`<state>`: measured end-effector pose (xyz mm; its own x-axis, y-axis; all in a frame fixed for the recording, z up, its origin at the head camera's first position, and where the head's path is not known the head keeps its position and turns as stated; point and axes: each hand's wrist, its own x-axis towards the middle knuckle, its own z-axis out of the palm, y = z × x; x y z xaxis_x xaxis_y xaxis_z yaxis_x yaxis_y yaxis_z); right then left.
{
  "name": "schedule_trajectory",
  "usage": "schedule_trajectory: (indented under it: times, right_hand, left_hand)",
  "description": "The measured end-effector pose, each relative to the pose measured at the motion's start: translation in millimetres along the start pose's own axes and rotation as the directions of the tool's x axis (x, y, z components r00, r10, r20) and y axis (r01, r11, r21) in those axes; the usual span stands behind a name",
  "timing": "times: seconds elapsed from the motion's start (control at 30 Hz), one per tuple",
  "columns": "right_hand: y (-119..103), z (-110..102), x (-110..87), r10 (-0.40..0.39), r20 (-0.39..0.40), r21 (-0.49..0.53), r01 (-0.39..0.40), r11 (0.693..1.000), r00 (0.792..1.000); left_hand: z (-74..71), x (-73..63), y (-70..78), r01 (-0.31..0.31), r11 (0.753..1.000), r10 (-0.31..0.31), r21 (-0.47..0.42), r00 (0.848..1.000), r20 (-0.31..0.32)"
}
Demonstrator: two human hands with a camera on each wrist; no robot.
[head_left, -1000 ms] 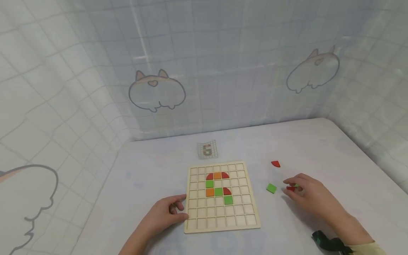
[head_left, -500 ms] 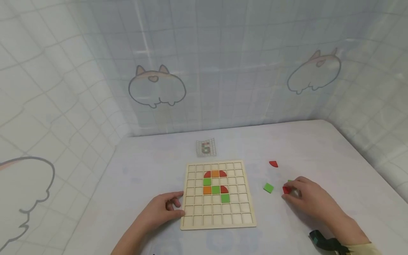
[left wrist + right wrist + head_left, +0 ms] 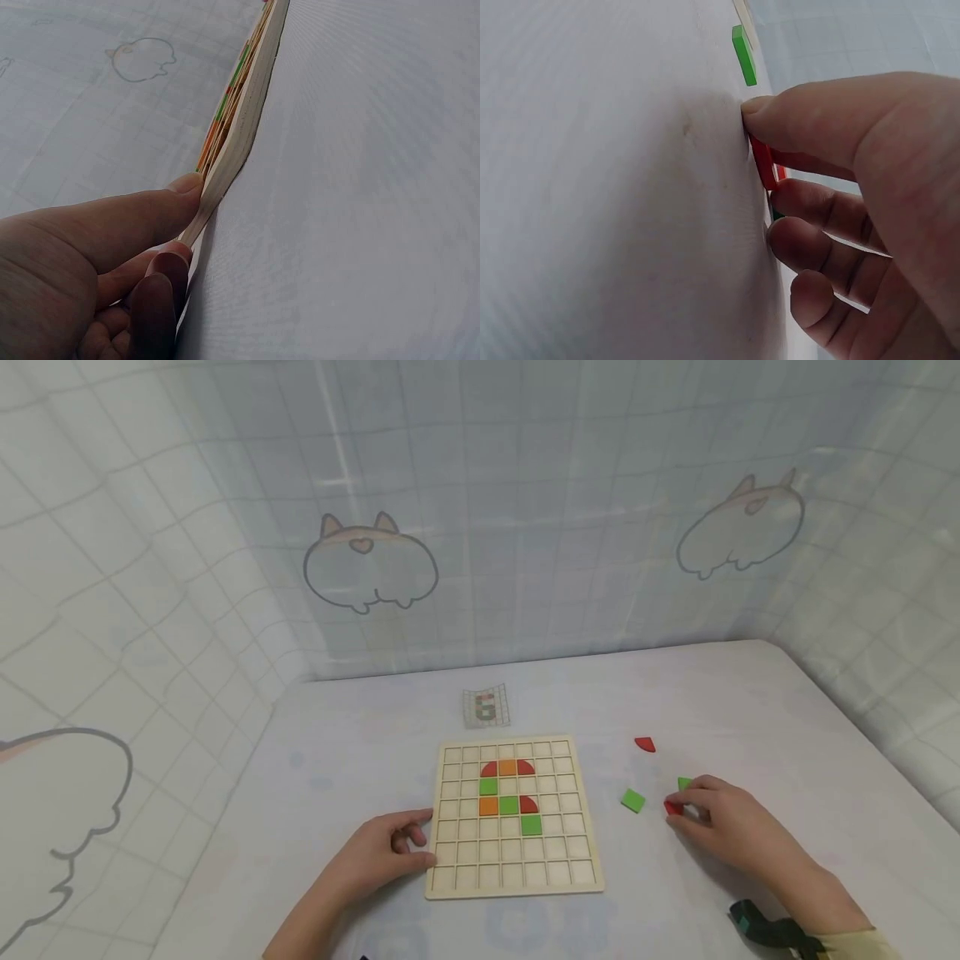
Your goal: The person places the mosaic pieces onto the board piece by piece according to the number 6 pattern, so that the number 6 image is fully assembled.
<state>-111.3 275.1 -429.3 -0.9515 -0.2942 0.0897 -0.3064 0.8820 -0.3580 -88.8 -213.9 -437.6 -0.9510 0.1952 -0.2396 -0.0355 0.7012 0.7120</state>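
Observation:
My left hand [image 3: 381, 850] rests at the left edge of a wooden grid board [image 3: 472, 881], thumb and index finger spread apart along its side. The left wrist view shows the thumb tip right at the board's edge [image 3: 244, 135], other fingers curled below. My right hand [image 3: 723, 818] pinches a small red tile [image 3: 762, 161] between thumb and fingers, low over the table; its outline is partly hidden. A green tile [image 3: 685, 783] shows partly behind this hand. Left of it lies a green square tile [image 3: 633, 800], and farther back a red quarter-circle tile [image 3: 645, 744].
Red, orange and green tiles [image 3: 508, 806] sit in the board's cells. Behind the board lies a small card [image 3: 486, 707] printed with a gridded figure. White patterned sheets [image 3: 510, 527] enclose the table [image 3: 360, 727] at the back and sides. A dark strap [image 3: 772, 931] circles my right wrist.
The red tile under my right hand has been tilted up and drawn slightly toward the fingertips. Of the green tile behind, a corner now shows above the hand. My left hand stays at the board.

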Motion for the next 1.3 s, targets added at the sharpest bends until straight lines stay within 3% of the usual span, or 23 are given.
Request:
schedule_trajectory:
  times: [0.43,0.77,1.03,1.3]
  right_hand:
    - [-3.6,0.7,2.6,0.048,0.008,0.051,-0.048,0.998,0.999]
    - [-14.4,-2.9,1.6,0.015,-0.013,0.062,-0.014,0.998,1.0]
    - [-22.6,-1.9,0.3,-0.073,-0.105,0.105,0.084,0.991,0.992]
    - [-38.1,2.0,4.8,-0.196,-0.135,0.16,0.217,0.963,0.971]
  left_hand:
    - [-2.5,0.9,3.1,0.023,1.0,-0.023,-0.006,1.0,0.007]
    - [0.6,-5.0,1.1,0.04,0.999,-0.04,-0.018,0.999,0.001]
    - [-2.0,-4.6,3.3,0.03,1.0,-0.03,0.0,1.0,-0.005]
    - [-1.3,-2.3,5.6,0.022,1.0,-0.022,-0.013,1.0,0.006]
